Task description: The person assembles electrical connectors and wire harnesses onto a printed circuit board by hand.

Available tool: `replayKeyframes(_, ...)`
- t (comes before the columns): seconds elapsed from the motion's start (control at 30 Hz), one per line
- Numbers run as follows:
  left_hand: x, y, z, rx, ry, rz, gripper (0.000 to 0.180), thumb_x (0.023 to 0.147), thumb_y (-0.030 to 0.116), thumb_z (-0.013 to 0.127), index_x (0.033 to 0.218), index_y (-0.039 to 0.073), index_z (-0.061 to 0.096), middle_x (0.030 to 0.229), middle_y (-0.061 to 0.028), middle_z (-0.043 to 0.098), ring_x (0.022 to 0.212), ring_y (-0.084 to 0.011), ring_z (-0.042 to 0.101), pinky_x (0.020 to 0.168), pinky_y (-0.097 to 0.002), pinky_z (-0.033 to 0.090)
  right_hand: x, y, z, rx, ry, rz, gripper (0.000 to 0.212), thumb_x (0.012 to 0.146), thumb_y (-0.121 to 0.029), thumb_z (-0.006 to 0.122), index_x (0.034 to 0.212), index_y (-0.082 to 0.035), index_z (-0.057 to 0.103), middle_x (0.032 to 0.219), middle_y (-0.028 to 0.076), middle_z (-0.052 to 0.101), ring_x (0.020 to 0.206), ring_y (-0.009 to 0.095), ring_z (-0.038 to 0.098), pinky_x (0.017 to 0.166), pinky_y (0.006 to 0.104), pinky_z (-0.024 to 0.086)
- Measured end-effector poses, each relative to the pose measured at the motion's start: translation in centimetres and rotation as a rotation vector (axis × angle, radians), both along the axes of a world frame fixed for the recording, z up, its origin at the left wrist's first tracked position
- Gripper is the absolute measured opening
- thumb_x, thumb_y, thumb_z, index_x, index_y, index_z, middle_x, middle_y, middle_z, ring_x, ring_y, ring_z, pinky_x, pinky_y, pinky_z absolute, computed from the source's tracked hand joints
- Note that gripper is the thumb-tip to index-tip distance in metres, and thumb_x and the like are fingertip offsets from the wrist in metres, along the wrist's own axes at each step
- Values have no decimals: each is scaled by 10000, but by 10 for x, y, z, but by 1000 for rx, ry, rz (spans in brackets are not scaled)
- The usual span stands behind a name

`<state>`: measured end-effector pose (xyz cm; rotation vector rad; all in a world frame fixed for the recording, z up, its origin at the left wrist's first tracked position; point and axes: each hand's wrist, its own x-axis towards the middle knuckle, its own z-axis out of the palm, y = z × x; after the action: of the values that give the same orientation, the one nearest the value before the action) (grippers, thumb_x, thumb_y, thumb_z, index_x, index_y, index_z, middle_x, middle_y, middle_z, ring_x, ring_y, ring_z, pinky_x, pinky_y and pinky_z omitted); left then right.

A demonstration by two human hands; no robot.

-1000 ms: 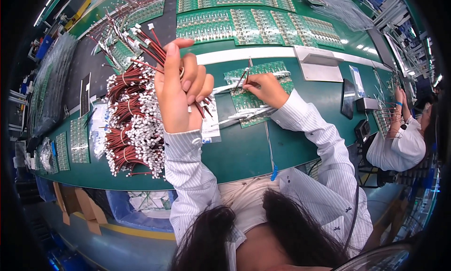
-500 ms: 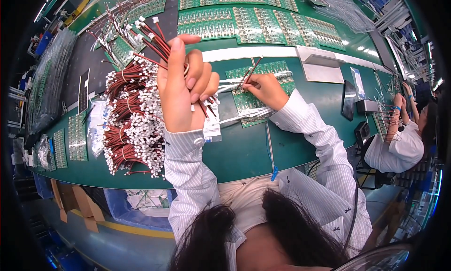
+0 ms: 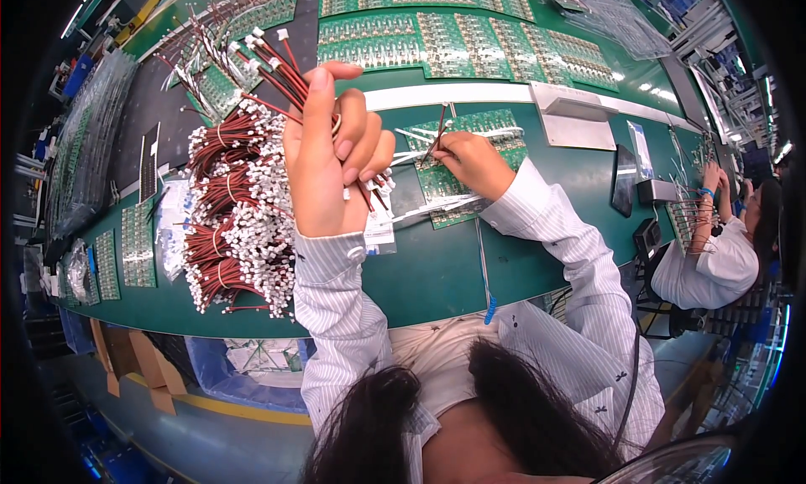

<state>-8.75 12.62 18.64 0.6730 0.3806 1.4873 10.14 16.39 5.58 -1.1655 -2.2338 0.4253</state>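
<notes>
My left hand (image 3: 327,152) is closed round a bundle of red and black wire leads (image 3: 284,79) with white plug ends, raised above the bench. My right hand (image 3: 473,162) pinches a short red and black wire lead (image 3: 439,131) over a green circuit board panel (image 3: 449,177). White wires (image 3: 441,205) lie across this panel and stick out past its left edge. Whether the lead's lower end touches the board I cannot tell. Left of my left forearm, banded bundles of red and black leads (image 3: 222,190) with white connectors are piled up.
Several circuit board panels (image 3: 466,47) lie along the far side of the bench. A grey metal bracket (image 3: 573,115) and a dark flat device (image 3: 623,179) are to the right. A blue bin (image 3: 220,368) stands below the bench edge. Another person (image 3: 709,257) works at far right.
My right hand has shifted slightly left, and the lead in its fingers stands more upright. The left hand stays almost still with its bundle. The other person's hands have lowered a little.
</notes>
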Motion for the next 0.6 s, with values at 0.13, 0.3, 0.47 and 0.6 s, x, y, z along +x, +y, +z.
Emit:
replayKeyframes(0.13,0,0,1,-4,-3,1,237,912,233,357,921,29,477,482,45,240,359,-26,187,342,-190,188,0,-1,0,42,-31,16,108,751,-94,543,766,12,529,737,149,555,740,325,532,625,390,440)
replayKeyframes(0.3,-1,-2,3,-1,17,18,239,911,236,361,915,28,477,482,45,242,358,-26,190,343,-190,190,-4,-8,0,122,-78,29,115,751,-104,536,746,10,517,763,124,553,773,292,533,643,382,450)
replayKeyframes(0.47,2,-1,2,-2,21,-7,239,909,239,367,913,26,477,478,45,241,356,-26,191,344,-191,193,0,-5,0,79,-121,-6,107,728,-88,559,726,12,522,785,99,531,762,275,529,635,353,451)
replayKeyframes(0.6,4,3,0,-8,59,-46,239,910,231,366,896,20,478,471,45,252,349,-24,199,338,-194,196,-4,-4,-3,92,-139,23,79,720,-58,552,711,16,525,817,97,526,762,258,533,632,329,451)
